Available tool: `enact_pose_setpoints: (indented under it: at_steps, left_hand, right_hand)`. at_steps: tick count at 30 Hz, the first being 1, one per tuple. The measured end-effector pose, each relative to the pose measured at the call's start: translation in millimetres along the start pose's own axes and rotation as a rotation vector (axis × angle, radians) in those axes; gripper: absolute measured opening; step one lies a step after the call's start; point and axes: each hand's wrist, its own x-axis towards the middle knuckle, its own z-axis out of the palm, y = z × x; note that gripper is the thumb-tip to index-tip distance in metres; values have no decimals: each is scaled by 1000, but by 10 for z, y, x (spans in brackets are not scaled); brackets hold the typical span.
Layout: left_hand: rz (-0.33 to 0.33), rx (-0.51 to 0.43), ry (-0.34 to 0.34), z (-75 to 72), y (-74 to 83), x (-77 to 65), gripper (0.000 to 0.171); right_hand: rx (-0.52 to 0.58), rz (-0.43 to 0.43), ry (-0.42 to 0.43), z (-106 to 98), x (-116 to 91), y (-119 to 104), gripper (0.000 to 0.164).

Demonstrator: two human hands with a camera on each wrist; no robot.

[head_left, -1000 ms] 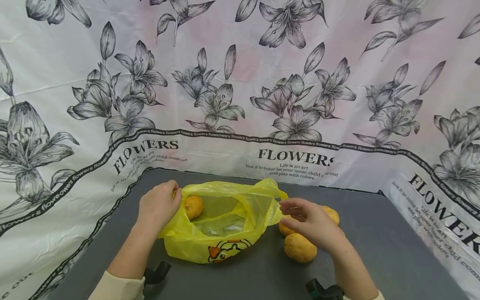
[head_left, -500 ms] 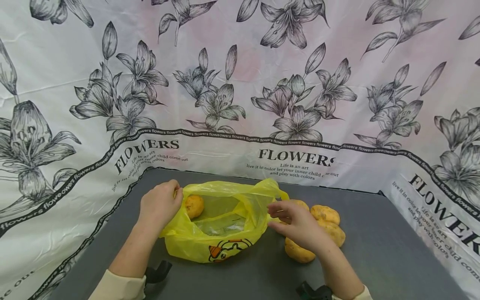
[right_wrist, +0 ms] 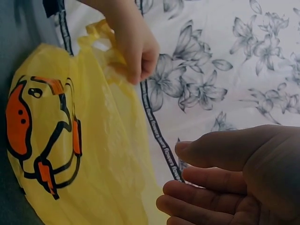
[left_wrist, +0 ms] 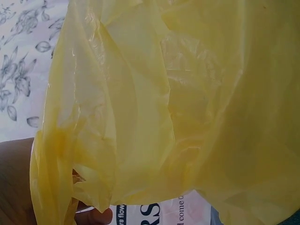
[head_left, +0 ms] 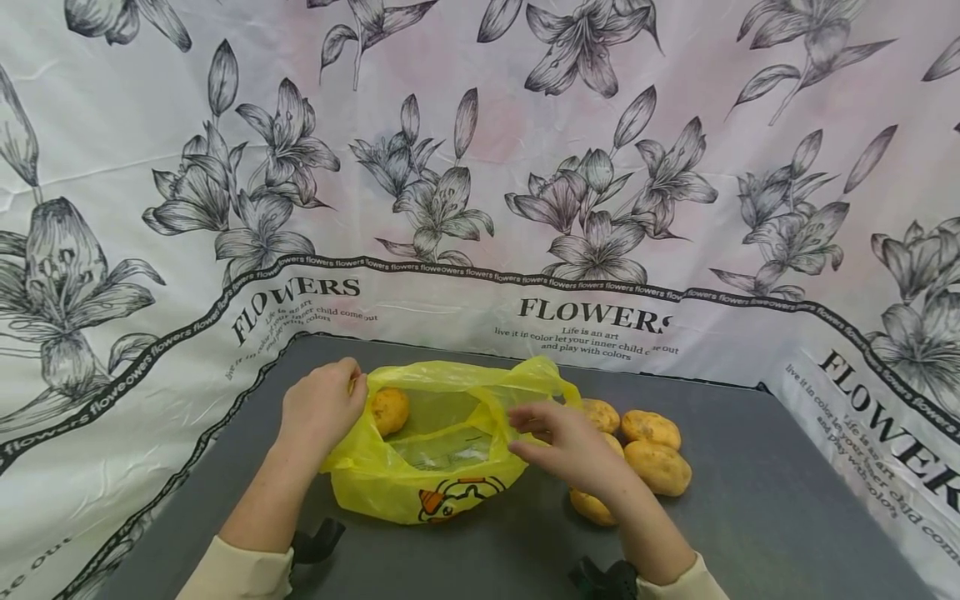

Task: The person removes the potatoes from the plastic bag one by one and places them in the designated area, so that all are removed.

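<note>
A yellow plastic bag [head_left: 386,496] with a cartoon print lies on its base with its mouth spread. One potato [head_left: 390,412] shows inside at the left. My left hand [head_left: 324,410] pinches the bag's left rim and pulls it outward; in the left wrist view the bag [left_wrist: 140,117] hides most of the fingers. At the bag's right side, my right hand [head_left: 566,443] overlaps the rim with fingers loosely extended. The right wrist view shows nothing in that hand [right_wrist: 234,183]. Several potatoes [head_left: 657,467] sit in a cluster right of the bag, partly behind my right forearm.
The grey table [head_left: 772,500] is bordered by a white flower-printed cloth [head_left: 450,304] at the back and sides. Black wrist straps [head_left: 318,542] show at both forearms.
My right hand has moved left from above the potatoes to the bag's right rim, uncovering more of the cluster. The left hand keeps its hold on the bag.
</note>
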Motion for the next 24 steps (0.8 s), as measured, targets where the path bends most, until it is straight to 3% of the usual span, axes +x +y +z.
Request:
enact_pose_setpoints:
  at_steps: [24]
  left_hand:
    - [-8,7,-10,-16,7,1,16]
  right_hand:
    - [-79,-74,-90,457,352,-96,41]
